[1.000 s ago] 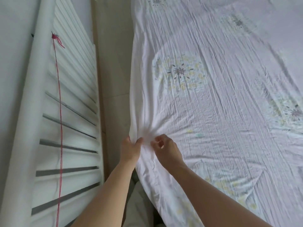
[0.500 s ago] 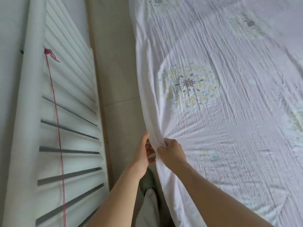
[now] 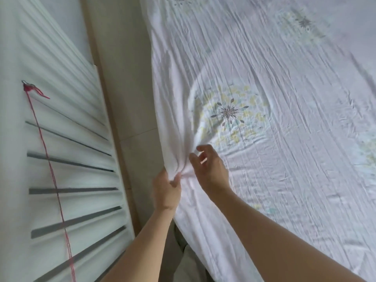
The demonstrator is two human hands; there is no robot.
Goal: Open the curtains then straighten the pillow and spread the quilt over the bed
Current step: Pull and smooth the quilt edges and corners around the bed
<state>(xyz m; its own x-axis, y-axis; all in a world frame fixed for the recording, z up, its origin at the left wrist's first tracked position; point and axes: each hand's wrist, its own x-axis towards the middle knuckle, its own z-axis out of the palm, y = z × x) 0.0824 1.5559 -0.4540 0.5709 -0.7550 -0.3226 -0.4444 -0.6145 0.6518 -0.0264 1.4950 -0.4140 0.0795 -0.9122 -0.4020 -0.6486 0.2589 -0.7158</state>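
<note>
Inspector: State of your hands?

Me: My left hand (image 3: pixel 167 190) grips the quilt (image 3: pixel 264 139) edge at the bedside; my right hand (image 3: pixel 209 169) hovers just beside it, fingers loosely spread, holding nothing.

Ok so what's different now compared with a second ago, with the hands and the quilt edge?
The right hand has let go: a second ago it pinched the quilt edge, now its fingers are spread loosely above the fabric. The left hand still grips the bunched edge, as before. The quilt stays spread over the bed, and the red string still hangs on the slatted panel.
</note>
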